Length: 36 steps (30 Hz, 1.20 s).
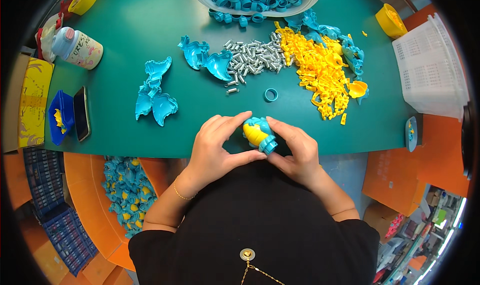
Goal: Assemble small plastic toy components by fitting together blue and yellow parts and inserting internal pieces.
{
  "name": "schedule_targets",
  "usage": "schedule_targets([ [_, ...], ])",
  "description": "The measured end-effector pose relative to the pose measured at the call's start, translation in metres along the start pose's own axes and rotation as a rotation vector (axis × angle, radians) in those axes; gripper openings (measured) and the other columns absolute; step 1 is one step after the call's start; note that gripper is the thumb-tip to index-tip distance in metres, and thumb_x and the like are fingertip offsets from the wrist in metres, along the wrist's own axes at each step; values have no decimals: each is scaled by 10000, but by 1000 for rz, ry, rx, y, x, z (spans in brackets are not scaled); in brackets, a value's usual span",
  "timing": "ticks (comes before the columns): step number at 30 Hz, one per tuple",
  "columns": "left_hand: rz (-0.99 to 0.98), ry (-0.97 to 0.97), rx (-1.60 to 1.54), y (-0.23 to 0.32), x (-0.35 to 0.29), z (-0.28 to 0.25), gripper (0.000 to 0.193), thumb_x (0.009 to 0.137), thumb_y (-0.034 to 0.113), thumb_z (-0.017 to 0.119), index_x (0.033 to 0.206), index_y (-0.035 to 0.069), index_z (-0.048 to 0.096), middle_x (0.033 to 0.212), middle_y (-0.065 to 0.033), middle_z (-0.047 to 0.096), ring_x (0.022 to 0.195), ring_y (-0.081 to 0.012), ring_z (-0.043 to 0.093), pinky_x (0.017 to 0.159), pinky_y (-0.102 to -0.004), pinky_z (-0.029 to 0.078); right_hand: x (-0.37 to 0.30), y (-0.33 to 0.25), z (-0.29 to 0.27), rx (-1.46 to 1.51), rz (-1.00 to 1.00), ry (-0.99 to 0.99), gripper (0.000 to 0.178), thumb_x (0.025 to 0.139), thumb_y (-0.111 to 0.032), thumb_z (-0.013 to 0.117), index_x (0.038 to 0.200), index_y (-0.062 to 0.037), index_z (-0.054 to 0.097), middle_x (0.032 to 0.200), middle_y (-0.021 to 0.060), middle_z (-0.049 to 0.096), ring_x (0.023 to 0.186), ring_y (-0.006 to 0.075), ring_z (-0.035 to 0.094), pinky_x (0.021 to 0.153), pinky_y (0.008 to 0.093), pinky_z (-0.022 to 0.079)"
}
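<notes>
Between my two hands, just above the near table edge, is a small teal-and-yellow plastic toy figure with a round teal collar at its lower end. My left hand pinches its left side with thumb and forefinger. From the right, my right hand closes thumb and fingers on it. Beyond the hands lies a single teal ring. Teal shell halves rest at the left, and more shell halves lie beside a heap of silver metal pins. A pile of yellow plastic parts spreads to the right.
A white tub of teal rings stands at the far edge. At left are a bottle, a phone and a blue tray. A white plastic basket is at right. Below left, an orange bin holds several teal-and-yellow toys.
</notes>
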State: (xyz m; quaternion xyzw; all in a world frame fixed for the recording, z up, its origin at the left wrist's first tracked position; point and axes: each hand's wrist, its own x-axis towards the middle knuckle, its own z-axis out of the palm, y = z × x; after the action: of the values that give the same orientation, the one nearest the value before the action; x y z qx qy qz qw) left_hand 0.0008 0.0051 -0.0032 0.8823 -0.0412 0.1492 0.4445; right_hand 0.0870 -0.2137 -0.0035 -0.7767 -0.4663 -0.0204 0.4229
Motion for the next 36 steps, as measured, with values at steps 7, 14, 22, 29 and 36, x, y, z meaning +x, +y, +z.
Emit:
schedule_targets([
  [7,-96,20,-353,-2,-6,-6,757,722,272,949,1383,67,643,1196,-79,672,1046,-197,590,900,-322,479,-2,-7,-5,423,161,27,713,800,-112,886,1422,28,566,1338,183,672,1183,302,675,992,385,537],
  [14,-181,-56,-991,10,-11,12,634,823,48,865,1405,22,613,1383,-131,620,1275,-225,608,1058,-360,507,-1,-7,-19,503,260,-79,698,814,-203,887,1417,-7,595,1278,149,644,1276,274,550,1063,382,471],
  [22,-341,-48,-377,20,-7,12,576,740,40,931,1267,0,700,1196,-89,676,1006,-156,691,842,-270,583,4,-3,-13,442,118,-52,512,872,-136,827,1346,-31,668,1428,204,617,1293,327,618,1067,407,490],
  [29,-35,28,-310,8,-4,16,415,822,68,866,1217,35,746,1218,-150,751,864,-198,739,717,-283,578,0,1,2,450,109,70,295,934,-41,732,1226,-4,716,1282,201,702,1219,333,666,1043,419,519],
  [36,-12,86,-292,6,-8,19,363,825,70,869,1169,21,763,1166,-157,768,836,-182,739,754,-300,591,3,2,8,633,199,52,369,990,-173,697,1300,20,639,1296,197,657,1238,330,634,1071,412,486],
])
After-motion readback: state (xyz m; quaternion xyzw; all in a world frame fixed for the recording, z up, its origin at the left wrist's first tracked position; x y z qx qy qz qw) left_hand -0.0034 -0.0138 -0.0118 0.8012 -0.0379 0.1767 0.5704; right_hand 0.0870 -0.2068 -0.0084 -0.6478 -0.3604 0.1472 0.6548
